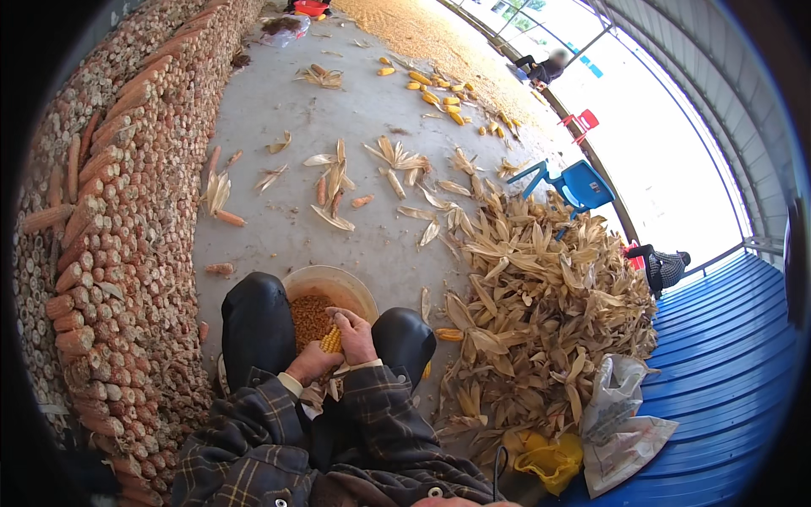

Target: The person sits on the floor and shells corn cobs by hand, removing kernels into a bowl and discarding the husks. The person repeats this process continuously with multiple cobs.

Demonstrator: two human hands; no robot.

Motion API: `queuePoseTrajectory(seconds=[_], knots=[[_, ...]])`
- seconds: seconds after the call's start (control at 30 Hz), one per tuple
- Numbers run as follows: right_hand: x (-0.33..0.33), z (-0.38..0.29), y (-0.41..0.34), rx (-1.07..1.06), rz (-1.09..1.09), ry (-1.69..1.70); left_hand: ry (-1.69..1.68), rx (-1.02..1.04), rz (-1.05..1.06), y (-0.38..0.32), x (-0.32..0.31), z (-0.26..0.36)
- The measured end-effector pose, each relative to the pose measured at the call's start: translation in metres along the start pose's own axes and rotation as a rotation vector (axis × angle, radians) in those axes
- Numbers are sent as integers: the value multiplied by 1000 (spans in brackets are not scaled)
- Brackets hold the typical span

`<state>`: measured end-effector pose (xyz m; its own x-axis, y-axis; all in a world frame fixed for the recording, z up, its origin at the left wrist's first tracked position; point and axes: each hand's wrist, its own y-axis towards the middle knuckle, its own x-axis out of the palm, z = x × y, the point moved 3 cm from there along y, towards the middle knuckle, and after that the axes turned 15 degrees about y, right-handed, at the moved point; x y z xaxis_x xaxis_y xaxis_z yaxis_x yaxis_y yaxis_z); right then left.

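Observation:
Between my knees, a yellow ear of corn (pixel 331 341) is held over a pale bucket (pixel 358 285). My left hand (pixel 315 362) grips the ear's lower part. My right hand (pixel 356 336) wraps its upper side, with the thumb and fingers pressed against the kernels. Loose corn kernels (pixel 309 320) lie inside the bucket, partly hidden by my hands. Dry husk shows just below the hands, near my lap.
Stacked corncobs (pixel 133 266) form a wall at left. Dry husks (pixel 545 298) are heaped at right, beside a blue chair (pixel 583 184) and a white sack (pixel 624 431). Farther off lie several corn ears (pixel 443 98) and spread kernels (pixel 431 38). Two people sit along the right edge.

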<state>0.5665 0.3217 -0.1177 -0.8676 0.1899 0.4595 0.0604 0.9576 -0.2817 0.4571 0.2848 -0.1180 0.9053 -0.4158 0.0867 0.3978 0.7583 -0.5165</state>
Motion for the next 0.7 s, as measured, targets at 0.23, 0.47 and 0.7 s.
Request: queuePoseTrajectory(seconds=[0.23,0.47,0.7], knots=[[-4,9,4,-5,92,-21,223,-21,-12,-8,-5,14],[-7,15,9,-64,259,72,-319,87,-70,12,-3,-3],[-10,14,3,-9,243,-213,224,141,222,14,-7,-5]])
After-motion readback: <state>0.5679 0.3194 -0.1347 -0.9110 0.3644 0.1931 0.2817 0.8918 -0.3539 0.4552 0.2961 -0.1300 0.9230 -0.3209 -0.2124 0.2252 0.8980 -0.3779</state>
